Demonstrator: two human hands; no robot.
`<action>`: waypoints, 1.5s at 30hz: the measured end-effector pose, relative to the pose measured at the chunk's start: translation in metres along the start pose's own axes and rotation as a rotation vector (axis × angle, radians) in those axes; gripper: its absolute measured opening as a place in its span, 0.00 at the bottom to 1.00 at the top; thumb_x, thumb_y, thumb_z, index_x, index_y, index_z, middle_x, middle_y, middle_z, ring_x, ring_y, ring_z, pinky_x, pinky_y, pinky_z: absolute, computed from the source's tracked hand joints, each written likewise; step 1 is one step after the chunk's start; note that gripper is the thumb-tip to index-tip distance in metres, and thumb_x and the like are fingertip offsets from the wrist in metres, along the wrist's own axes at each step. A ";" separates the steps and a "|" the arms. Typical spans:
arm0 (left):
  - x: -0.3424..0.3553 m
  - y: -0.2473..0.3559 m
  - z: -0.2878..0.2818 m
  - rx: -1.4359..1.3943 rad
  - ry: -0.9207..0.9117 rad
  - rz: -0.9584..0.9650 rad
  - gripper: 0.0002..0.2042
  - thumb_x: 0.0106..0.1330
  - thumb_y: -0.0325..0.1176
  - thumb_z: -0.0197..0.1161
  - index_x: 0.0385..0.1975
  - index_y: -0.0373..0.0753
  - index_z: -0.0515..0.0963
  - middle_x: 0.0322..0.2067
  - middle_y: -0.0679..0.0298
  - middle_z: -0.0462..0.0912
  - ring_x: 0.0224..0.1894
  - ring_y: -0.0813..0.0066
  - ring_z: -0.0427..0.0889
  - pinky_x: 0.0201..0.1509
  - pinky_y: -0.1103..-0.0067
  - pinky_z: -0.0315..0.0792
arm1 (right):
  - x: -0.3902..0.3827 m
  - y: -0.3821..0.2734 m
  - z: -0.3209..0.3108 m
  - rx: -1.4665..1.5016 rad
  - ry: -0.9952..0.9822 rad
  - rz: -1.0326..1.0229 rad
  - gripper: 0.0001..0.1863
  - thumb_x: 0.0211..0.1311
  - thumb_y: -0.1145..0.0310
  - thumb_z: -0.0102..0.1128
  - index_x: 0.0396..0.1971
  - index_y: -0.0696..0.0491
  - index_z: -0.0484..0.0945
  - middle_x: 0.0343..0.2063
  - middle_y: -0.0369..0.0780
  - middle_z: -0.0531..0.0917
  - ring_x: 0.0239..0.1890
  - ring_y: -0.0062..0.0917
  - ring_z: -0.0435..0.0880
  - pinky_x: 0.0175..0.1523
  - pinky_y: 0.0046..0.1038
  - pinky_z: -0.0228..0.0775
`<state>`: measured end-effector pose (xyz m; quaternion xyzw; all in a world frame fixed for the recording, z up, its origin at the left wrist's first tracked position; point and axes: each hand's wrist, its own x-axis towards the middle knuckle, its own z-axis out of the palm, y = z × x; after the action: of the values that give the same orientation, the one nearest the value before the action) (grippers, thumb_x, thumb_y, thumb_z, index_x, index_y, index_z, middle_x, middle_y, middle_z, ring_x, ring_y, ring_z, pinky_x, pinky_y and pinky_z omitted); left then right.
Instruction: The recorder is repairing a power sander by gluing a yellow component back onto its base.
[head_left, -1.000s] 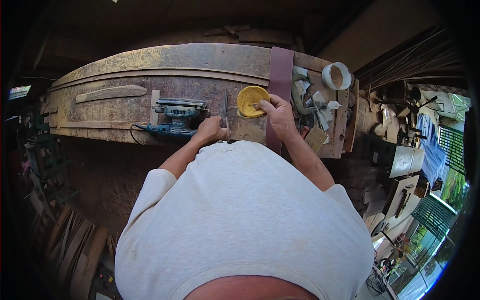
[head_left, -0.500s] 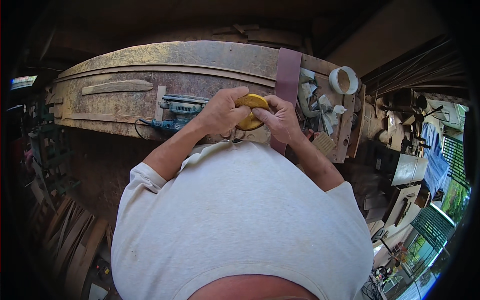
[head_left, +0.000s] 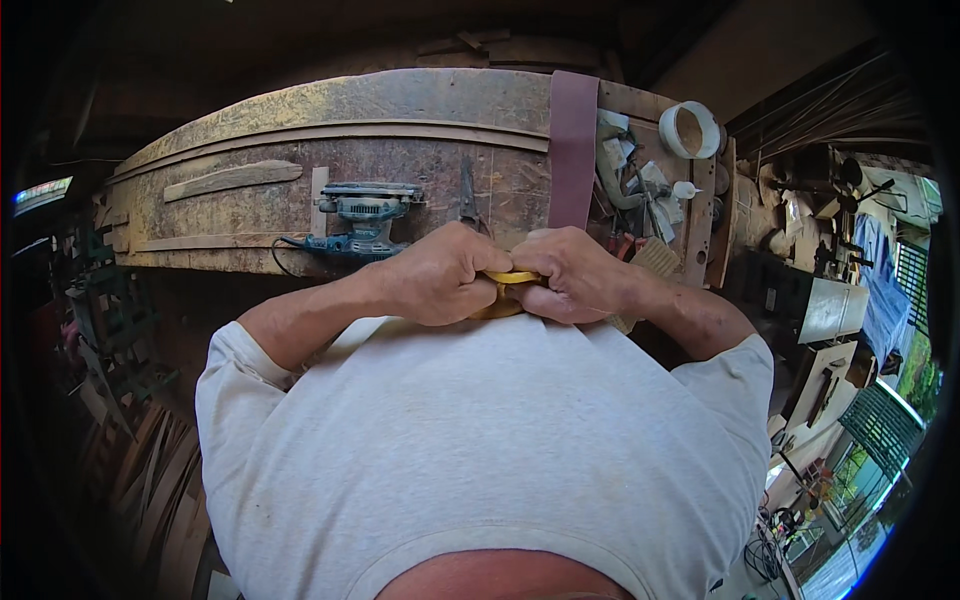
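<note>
Workbench (head_left: 400,98) spans the view before you, its far edge bowed by the lens and its top scuffed and stained. A long wooden strip (head_left: 350,131) follows the far edge and stops just short of a maroon band (head_left: 573,150). That band lies across the right part of the bench, reaching from the far edge toward your right hand (head_left: 577,277). A teal power sander (head_left: 368,218) rests near the bench's near edge, left of the middle; its dark cord hangs over that edge at the left.

Your right hand and left hand (head_left: 440,277) meet at the near edge, close against your shirt (head_left: 480,430). Fingers of both are curled in and grasping one yellow piece, the left hand at its left side and the right hand at its right. The fingertips under it are hidden from you.

A slim pale wood piece (head_left: 233,180) lies toward the bench's left end, well apart from your hands. A white tub (head_left: 690,130) stands by the far right corner. Beyond your left hand, a dark pointed tool (head_left: 467,192) lies on the top. The yellow piece (head_left: 512,278) sits between your knuckles, mostly covered. A small white bottle (head_left: 685,190) lies near the right edge.
</note>
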<state>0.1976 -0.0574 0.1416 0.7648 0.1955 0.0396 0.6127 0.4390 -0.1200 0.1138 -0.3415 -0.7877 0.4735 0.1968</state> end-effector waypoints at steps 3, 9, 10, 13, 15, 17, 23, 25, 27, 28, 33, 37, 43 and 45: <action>-0.007 0.003 0.011 0.011 0.055 0.074 0.00 0.61 0.20 0.62 0.29 0.30 0.78 0.24 0.49 0.78 0.27 0.53 0.78 0.35 0.61 0.72 | -0.009 -0.014 -0.003 0.002 -0.042 0.059 0.09 0.59 0.68 0.64 0.32 0.57 0.75 0.28 0.49 0.82 0.35 0.50 0.86 0.42 0.48 0.77; -0.015 -0.005 0.029 -0.036 0.122 0.138 0.06 0.57 0.18 0.68 0.27 0.31 0.76 0.24 0.53 0.75 0.26 0.52 0.76 0.31 0.63 0.68 | -0.021 -0.019 0.002 0.038 -0.040 0.059 0.08 0.59 0.71 0.65 0.32 0.57 0.76 0.26 0.47 0.81 0.31 0.46 0.85 0.38 0.44 0.77; -0.014 -0.005 0.029 -0.059 0.118 0.141 0.06 0.57 0.18 0.68 0.26 0.31 0.76 0.24 0.54 0.74 0.25 0.53 0.75 0.30 0.64 0.67 | -0.022 -0.018 0.001 0.051 -0.042 0.028 0.07 0.58 0.74 0.66 0.34 0.57 0.79 0.25 0.45 0.80 0.28 0.42 0.85 0.35 0.40 0.77; -0.013 -0.004 0.034 -0.120 0.129 0.136 0.06 0.57 0.18 0.67 0.25 0.30 0.75 0.22 0.56 0.73 0.22 0.56 0.72 0.29 0.65 0.65 | -0.025 -0.015 -0.004 0.112 -0.092 0.014 0.06 0.59 0.75 0.67 0.35 0.58 0.79 0.25 0.45 0.80 0.27 0.40 0.85 0.35 0.39 0.77; -0.013 -0.003 0.035 -0.135 0.130 0.131 0.06 0.57 0.18 0.67 0.25 0.30 0.75 0.21 0.56 0.72 0.22 0.57 0.72 0.28 0.65 0.65 | -0.027 -0.014 -0.006 0.135 -0.106 0.019 0.06 0.60 0.75 0.67 0.35 0.58 0.80 0.25 0.45 0.80 0.27 0.40 0.84 0.35 0.39 0.77; -0.012 0.000 0.037 -0.155 0.131 0.128 0.06 0.57 0.18 0.67 0.25 0.30 0.74 0.21 0.57 0.71 0.21 0.59 0.71 0.28 0.66 0.64 | -0.032 -0.013 -0.006 0.158 -0.123 0.029 0.06 0.62 0.75 0.67 0.36 0.59 0.80 0.25 0.44 0.80 0.26 0.39 0.84 0.35 0.39 0.77; -0.013 -0.005 0.039 -0.161 0.066 0.090 0.04 0.60 0.21 0.64 0.25 0.30 0.76 0.19 0.57 0.71 0.22 0.64 0.71 0.30 0.65 0.67 | -0.044 -0.029 -0.015 0.157 -0.128 0.109 0.06 0.64 0.73 0.66 0.37 0.60 0.81 0.27 0.46 0.82 0.28 0.38 0.86 0.36 0.40 0.77; -0.007 -0.004 0.035 -0.102 0.040 0.082 0.04 0.60 0.21 0.63 0.24 0.30 0.76 0.19 0.57 0.72 0.23 0.70 0.72 0.30 0.65 0.67 | -0.047 -0.033 -0.019 -0.009 -0.150 0.187 0.07 0.66 0.72 0.67 0.37 0.61 0.82 0.29 0.47 0.84 0.29 0.38 0.87 0.37 0.38 0.78; -0.005 -0.006 0.036 -0.122 0.070 -0.033 0.02 0.61 0.21 0.66 0.28 0.31 0.79 0.22 0.60 0.76 0.24 0.72 0.74 0.31 0.69 0.69 | -0.050 -0.029 -0.011 0.013 -0.066 0.229 0.08 0.68 0.71 0.67 0.38 0.61 0.83 0.29 0.46 0.85 0.28 0.34 0.86 0.37 0.37 0.78; -0.005 -0.007 0.036 -0.140 0.095 -0.151 0.01 0.63 0.22 0.68 0.31 0.32 0.83 0.25 0.62 0.80 0.26 0.75 0.76 0.32 0.72 0.70 | -0.050 -0.028 -0.007 0.041 0.024 0.271 0.08 0.69 0.70 0.67 0.39 0.61 0.83 0.29 0.44 0.86 0.28 0.31 0.86 0.37 0.36 0.77; -0.008 -0.019 0.030 -0.764 0.215 -0.339 0.16 0.66 0.33 0.80 0.48 0.32 0.85 0.41 0.71 0.87 0.43 0.85 0.81 0.48 0.81 0.78 | -0.043 -0.022 -0.008 0.336 0.120 0.536 0.10 0.75 0.67 0.68 0.43 0.61 0.85 0.31 0.36 0.86 0.34 0.16 0.82 0.40 0.28 0.77; -0.002 -0.015 0.034 -0.766 0.276 -0.370 0.12 0.69 0.29 0.75 0.47 0.31 0.84 0.42 0.68 0.87 0.43 0.85 0.82 0.50 0.81 0.78 | -0.042 -0.017 -0.002 0.426 0.254 0.502 0.11 0.75 0.67 0.68 0.45 0.61 0.85 0.34 0.37 0.87 0.37 0.15 0.83 0.44 0.25 0.77; 0.018 -0.010 0.023 -0.443 0.214 -0.329 0.04 0.71 0.28 0.68 0.36 0.34 0.81 0.34 0.67 0.85 0.36 0.83 0.79 0.37 0.76 0.74 | -0.033 -0.016 -0.012 0.362 0.169 0.429 0.11 0.74 0.66 0.70 0.44 0.59 0.85 0.32 0.36 0.86 0.35 0.17 0.83 0.42 0.26 0.77; 0.020 0.001 0.020 -0.282 0.179 -0.294 0.07 0.72 0.27 0.68 0.31 0.35 0.79 0.29 0.67 0.85 0.32 0.83 0.78 0.35 0.75 0.72 | -0.034 -0.016 -0.013 0.371 0.154 0.396 0.10 0.73 0.66 0.71 0.42 0.59 0.85 0.30 0.37 0.86 0.33 0.20 0.84 0.40 0.28 0.77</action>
<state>0.2225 -0.0691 0.1338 0.6284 0.3510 0.0446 0.6928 0.4656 -0.1418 0.1347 -0.4819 -0.5881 0.6116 0.2186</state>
